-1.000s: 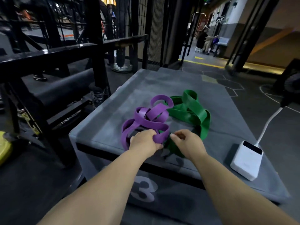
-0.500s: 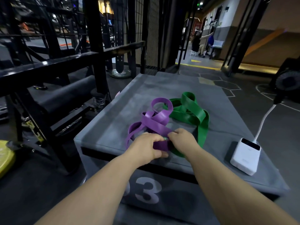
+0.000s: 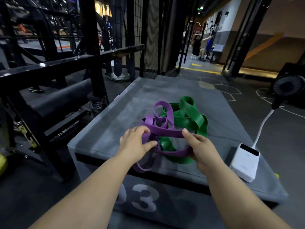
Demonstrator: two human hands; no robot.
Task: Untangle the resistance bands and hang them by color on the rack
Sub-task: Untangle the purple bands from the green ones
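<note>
While the two hands were bunched together at the near edge of the box half a second ago, I now see them drawn apart, with a length of the purple band [image 3: 166, 132] pulled taut between them. My left hand [image 3: 135, 142] grips the purple band where its strands gather, thumb and fingers curled round the bunch. My right hand [image 3: 200, 148] holds the same band further right, thumb pressed on the upper strand and the lower strand running into its palm, so that the band opens as a flat loop between the hands. A second ago the right hand sat at the green band's near end rather than on purple. One purple loop now hangs over the front edge of the grey padded box [image 3: 107, 134], just above the large "03" [image 3: 142, 198] printed on its face; earlier the whole band lay on top. The rest of the purple band stands in coils behind the left hand. The green band [image 3: 189, 116] lies on the box top behind and to the right, as before, one of its folds passing through the opened purple loop, so the two are still entangled. At the right edge of the box the white power bank [image 3: 245, 162] lies unmoved, its white cable [image 3: 262, 124] leading up toward a black fan [image 3: 288, 85] on the floor. To the left stands the black rack [image 3: 49, 66], with no band on it.
</note>
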